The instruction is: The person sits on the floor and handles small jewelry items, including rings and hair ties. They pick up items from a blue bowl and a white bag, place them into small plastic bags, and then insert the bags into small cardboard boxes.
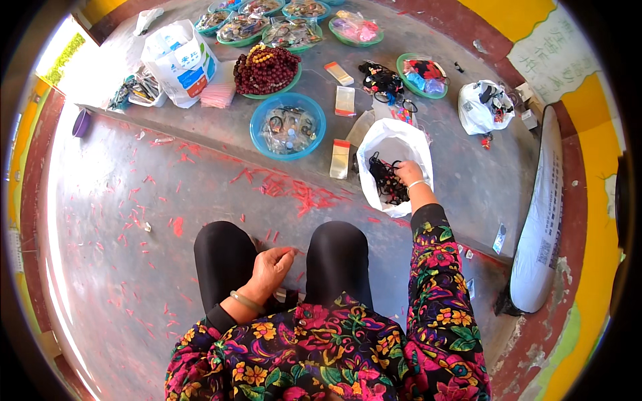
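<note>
My right hand (409, 172) reaches into an open white plastic bag (370, 148), its fingers closed on a black cord (396, 164) from the tangle inside. That tangle (383, 180) looks like black cords with small dark beads. Above my left knee, my left hand (271, 269) is closed, thumb and fingers pressed together. Anything between those fingertips is too small to make out. To the left of the bag stands a blue basin (255, 127) with clear packets and dark rings in it.
A step edge crosses the concrete floor, with red paper scraps (294, 189) strewn below it. Dark red bead strings (267, 72) fill a green basin. Small boxes (340, 159), black cord bundles (381, 79) and another white bag (476, 117) lie around. A long wrapped roll (535, 227) leans at right.
</note>
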The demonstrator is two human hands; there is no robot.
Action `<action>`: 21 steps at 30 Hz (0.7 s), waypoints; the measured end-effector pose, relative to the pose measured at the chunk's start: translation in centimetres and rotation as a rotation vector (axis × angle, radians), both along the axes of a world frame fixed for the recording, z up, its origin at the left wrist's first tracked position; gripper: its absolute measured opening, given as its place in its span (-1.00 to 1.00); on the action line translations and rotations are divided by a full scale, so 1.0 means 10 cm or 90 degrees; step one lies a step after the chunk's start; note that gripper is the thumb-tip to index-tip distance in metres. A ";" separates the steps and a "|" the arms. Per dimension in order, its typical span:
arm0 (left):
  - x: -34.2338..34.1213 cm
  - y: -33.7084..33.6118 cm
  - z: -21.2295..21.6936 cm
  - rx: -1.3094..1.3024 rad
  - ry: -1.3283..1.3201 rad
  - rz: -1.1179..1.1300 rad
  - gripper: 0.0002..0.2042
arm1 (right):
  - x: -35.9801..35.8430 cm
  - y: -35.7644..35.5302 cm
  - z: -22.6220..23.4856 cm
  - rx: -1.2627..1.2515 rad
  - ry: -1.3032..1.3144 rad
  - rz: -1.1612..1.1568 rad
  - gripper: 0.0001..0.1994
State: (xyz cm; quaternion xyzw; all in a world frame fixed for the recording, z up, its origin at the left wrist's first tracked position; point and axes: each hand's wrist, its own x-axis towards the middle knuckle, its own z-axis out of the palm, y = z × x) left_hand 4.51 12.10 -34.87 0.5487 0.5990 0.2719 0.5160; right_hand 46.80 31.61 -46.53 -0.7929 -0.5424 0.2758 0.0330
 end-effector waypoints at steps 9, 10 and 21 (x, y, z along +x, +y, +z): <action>-0.05 -0.07 0.14 0.031 0.034 -0.058 -0.77 | -0.10 -0.34 0.98 0.066 0.323 -0.111 -0.80; -0.07 -0.08 0.17 0.039 0.037 -0.063 -0.77 | -0.24 -0.43 1.18 0.067 0.385 -0.110 -0.81; -0.24 -0.24 -0.06 -0.169 -0.224 0.013 -0.74 | -1.79 -1.66 1.79 0.007 0.827 -0.032 -0.81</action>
